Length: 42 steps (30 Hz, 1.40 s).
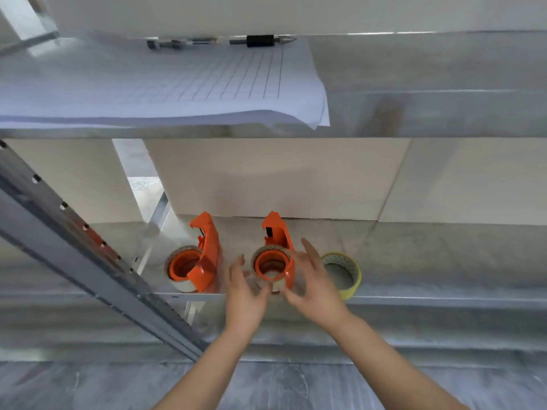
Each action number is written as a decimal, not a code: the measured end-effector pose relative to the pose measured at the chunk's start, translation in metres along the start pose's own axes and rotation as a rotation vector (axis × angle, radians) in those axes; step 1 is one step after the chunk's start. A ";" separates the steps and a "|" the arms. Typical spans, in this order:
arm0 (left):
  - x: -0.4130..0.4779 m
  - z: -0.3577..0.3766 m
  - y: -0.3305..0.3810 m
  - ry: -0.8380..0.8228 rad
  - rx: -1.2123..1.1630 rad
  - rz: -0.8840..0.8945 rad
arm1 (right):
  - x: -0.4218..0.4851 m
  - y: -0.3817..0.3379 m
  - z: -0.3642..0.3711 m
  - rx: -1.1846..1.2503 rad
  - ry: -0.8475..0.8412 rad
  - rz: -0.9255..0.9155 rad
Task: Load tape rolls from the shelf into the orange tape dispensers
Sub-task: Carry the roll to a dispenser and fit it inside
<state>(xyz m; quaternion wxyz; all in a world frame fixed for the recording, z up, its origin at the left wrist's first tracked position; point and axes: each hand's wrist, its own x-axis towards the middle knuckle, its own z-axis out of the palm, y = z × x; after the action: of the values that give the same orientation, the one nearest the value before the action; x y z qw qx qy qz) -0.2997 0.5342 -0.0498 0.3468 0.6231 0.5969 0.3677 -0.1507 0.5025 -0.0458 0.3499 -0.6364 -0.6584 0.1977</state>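
- Progress, judged: both orange dispensers on the lower shelf (414, 297) carried a roll on the hub, so loading looked nearly done. One yellow roll (353, 279) lay loose. No empty dispenser was seen for it.
- Left hand (245, 288) reached in from below, with fingers loosely spread at the lower left of the right dispenser (279, 232).
- Right hand (313, 279) flanked the same dispenser on its right side, with fingers extended upward and thumb near the base.
- Hands stood apart with that dispenser between them, and neither was clamped on it. Motion blur prevented a finding on contact.
- Right dispenser lay at the shelf's front edge, with its hub facing the camera.
- Left dispenser (207, 255) lay just beside it to the left, loaded and untouched.
- Yellow roll lay flat, partly behind the right hand.
- Upper shelf held gridded paper (148, 90), with pens (257, 40) behind it.
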 end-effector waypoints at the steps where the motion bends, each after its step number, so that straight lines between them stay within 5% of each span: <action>1: 0.003 0.002 0.001 -0.047 -0.054 -0.087 | 0.003 0.000 0.003 -0.021 -0.039 0.014; 10: 0.020 0.004 0.009 -0.148 -0.244 -0.382 | 0.014 0.007 0.004 0.089 0.058 0.009; 19: 0.030 -0.029 0.012 -0.241 -0.900 -0.569 | 0.020 -0.006 -0.004 0.334 0.199 -0.070; 25: 0.036 -0.038 0.014 -0.307 -1.249 -0.591 | 0.018 -0.007 -0.017 0.181 0.263 -0.101; 31: 0.028 -0.037 0.026 -0.405 -1.256 -0.476 | 0.008 -0.030 -0.008 -0.158 0.251 -0.335; 36: 0.025 -0.033 0.027 -0.328 -1.304 -0.394 | 0.013 -0.033 -0.018 -0.119 0.134 -0.321; 42: 0.027 -0.025 0.027 -0.166 -1.361 -0.617 | 0.019 -0.037 -0.035 0.097 -0.009 -0.210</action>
<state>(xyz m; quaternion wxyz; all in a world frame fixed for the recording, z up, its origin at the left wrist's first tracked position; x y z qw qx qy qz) -0.3076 0.5601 -0.0129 0.7866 0.1014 0.3573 0.4934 -0.1508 0.5109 0.0084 0.3960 -0.5452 -0.7128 0.1945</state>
